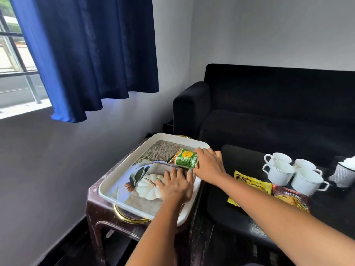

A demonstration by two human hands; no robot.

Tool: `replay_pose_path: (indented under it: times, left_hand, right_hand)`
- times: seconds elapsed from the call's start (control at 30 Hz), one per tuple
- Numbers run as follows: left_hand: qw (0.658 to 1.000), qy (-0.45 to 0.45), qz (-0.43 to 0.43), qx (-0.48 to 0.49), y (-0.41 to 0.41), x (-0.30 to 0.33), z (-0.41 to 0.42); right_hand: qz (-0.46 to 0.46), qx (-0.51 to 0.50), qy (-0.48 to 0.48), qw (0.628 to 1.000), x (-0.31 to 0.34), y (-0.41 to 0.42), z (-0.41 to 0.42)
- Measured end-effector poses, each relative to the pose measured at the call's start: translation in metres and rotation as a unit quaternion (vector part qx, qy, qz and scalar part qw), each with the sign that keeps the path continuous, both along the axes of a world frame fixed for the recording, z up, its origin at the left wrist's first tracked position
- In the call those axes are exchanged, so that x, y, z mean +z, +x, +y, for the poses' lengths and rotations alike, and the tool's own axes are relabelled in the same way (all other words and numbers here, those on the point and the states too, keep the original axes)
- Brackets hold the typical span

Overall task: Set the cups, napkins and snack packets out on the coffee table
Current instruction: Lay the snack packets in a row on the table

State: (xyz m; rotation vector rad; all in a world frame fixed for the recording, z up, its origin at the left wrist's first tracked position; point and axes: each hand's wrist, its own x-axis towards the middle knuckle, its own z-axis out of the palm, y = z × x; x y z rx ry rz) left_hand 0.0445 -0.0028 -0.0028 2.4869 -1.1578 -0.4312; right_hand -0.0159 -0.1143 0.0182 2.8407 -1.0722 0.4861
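4 cups are already standing in a tight cluster on the dark coffee table, and we are counting that part as done. Just in front of them, 2 packets are lying flat on the same table: a yellow packet and a red packet, side by side and touching. Beside the cups, a patterned holder with something white in it is sitting near the table's far right; we are guessing these are the napkins, but we cannot tell for sure.

We are now working at the tray, which is resting on a brown stool to the left of the table. Our right hand is closing its fingers around the end of a green packet, which is still lying on the tray's far right part. Our left hand is lying flat on the tray with fingers straight and close together, pressing on a grey folded piece just beside the packet; whether that is a napkin or part of the tray's printed picture, we cannot tell.

So we are judging the job as mostly finished: cups out, 2 packets out, 1 packet left to carry across. The free spot on the table near the other 2 packets is looking like the natural place for it. If the grey piece is a napkin, that is remaining too.
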Motion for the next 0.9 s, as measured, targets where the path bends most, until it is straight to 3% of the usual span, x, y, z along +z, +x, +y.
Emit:
replay_pose_path:
  times: [0.3,0.47,0.53,0.67,0.77,0.9]
  left_hand:
    - [0.951,-0.153,0.234,0.134,-0.044,0.031,-0.019]
    - [0.851,-0.34,0.362,0.172,-0.075,0.053,-0.032]
    - [0.819,-0.372,0.41,0.151,-0.089,0.06,-0.034]
    - [0.812,-0.361,0.442,0.123,-0.121,0.065,-0.037]
    - [0.819,-0.351,0.452,0.044,-0.141,0.061,-0.036]
    - [0.834,-0.298,0.458,-0.074,-0.169,0.051,-0.034]
  right_hand:
    - [-0.155,-0.016,-0.05,0.987,0.014,-0.048,0.026]
    - [-0.193,-0.035,-0.041,0.98,0.026,-0.088,0.031]
    - [-0.189,-0.04,-0.044,0.98,0.031,-0.106,0.032]
    - [-0.163,-0.059,-0.039,0.984,0.038,-0.147,0.029]
    - [-0.174,-0.079,0.005,0.982,0.038,-0.181,0.026]
    - [-0.248,-0.067,0.225,0.94,0.034,-0.231,0.022]
